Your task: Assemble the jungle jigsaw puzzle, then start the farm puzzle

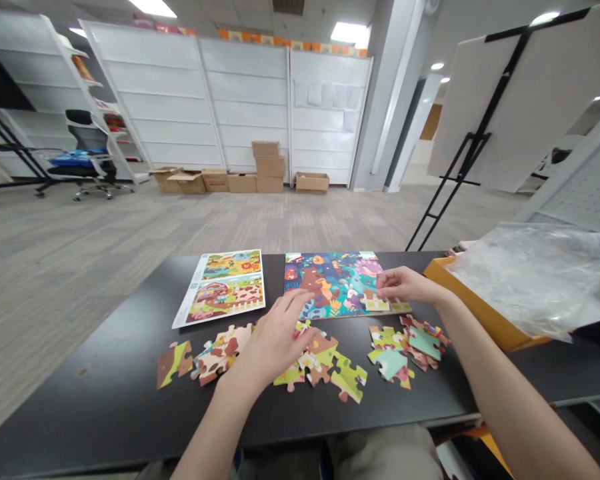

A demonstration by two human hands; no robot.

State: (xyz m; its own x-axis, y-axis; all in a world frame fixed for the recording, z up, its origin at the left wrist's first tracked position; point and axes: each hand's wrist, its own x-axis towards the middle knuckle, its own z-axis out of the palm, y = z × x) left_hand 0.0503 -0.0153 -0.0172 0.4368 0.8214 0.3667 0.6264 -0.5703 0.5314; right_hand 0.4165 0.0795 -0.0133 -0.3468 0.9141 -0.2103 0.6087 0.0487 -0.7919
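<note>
My left hand (280, 337) hovers over a spread of loose jigsaw puzzle pieces (349, 378), fingers apart and holding nothing. At the right front corner of a colourful picture board (330, 280) with forest animals, my right hand (405, 285) has its fingertips pinched on a fence-patterned puzzle piece (377, 303). Another fence piece (399, 305) lies on the board just right of it, partly below the hand. A printed picture sheet (225, 290) with a lion scene above a farm scene lies to the left of the board.
More loose pieces lie in a left pile (225, 350) and a right pile (405, 350) on the black table (110, 360). A yellow box (480, 310) with clear plastic wrap (525, 277) stands at the right. Cardboard boxes (270, 167) and white shelving are farther back.
</note>
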